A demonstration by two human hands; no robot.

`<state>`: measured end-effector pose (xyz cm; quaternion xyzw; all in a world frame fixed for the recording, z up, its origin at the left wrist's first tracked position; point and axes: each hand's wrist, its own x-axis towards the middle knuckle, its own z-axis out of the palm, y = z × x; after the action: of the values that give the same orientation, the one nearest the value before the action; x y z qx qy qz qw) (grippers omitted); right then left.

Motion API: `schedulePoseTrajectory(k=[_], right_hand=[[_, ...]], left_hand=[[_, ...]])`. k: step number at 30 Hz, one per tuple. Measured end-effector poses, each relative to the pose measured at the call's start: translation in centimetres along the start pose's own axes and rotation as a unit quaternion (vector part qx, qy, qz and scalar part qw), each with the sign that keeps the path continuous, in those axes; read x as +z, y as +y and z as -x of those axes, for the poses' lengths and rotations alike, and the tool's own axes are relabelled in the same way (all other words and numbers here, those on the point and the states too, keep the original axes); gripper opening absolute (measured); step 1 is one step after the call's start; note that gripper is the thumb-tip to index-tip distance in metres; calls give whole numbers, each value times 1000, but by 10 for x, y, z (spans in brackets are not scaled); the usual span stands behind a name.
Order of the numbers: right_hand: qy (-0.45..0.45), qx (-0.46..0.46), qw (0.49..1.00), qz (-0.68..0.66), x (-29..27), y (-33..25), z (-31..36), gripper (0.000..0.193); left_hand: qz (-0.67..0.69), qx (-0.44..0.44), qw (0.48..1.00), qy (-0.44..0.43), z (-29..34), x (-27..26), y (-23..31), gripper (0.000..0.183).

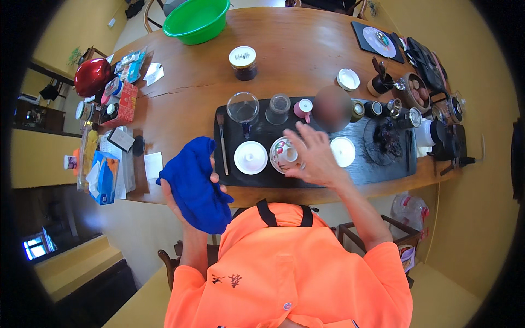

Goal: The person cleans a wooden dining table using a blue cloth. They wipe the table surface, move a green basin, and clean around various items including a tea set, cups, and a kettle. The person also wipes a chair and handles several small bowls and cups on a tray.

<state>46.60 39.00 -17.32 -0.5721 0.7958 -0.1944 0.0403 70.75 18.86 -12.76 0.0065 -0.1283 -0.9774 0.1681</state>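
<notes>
My left hand (pixel 170 198) is closed round a bunched blue cloth (pixel 199 183), held up in front of the table's near edge. Over the dark tea tray (pixel 322 178) my right hand (pixel 316 156) spreads its fingers, holding nothing. Beneath its thumb and fingertips sits a white porcelain piece with a floral pattern (pixel 280 148); I cannot tell whether they touch. Left of that lies a round white dish (pixel 250 165), and to its right a second white dish (pixel 344 152), partly behind my hand. Behind them stand a glass pitcher (pixel 243 107), a clear glass (pixel 278 109) and a pink cup (pixel 302 109).
A brush (pixel 222 145) lies along the tray's left edge. Small jars (pixel 375 109) line its back right, near a dark tea pet (pixel 387 141). A lidded jar (pixel 243 61) and green basin (pixel 197 23) stand farther back. Boxes and a tissue box (pixel 106 177) crowd the left side.
</notes>
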Motion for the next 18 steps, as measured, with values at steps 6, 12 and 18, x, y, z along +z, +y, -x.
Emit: schedulePoseTrajectory(k=[6, 12, 18], right_hand=[[93, 176, 980, -16, -39, 56, 58, 91], [42, 240, 967, -77, -11, 55, 79, 92], [63, 211, 972, -81, 0, 52, 71, 88]], left_hand=[[-4, 15, 998, 69, 8, -9, -1, 96], [44, 0, 998, 48, 3, -1, -7, 98], [8, 4, 997, 71, 4, -9, -6, 98]])
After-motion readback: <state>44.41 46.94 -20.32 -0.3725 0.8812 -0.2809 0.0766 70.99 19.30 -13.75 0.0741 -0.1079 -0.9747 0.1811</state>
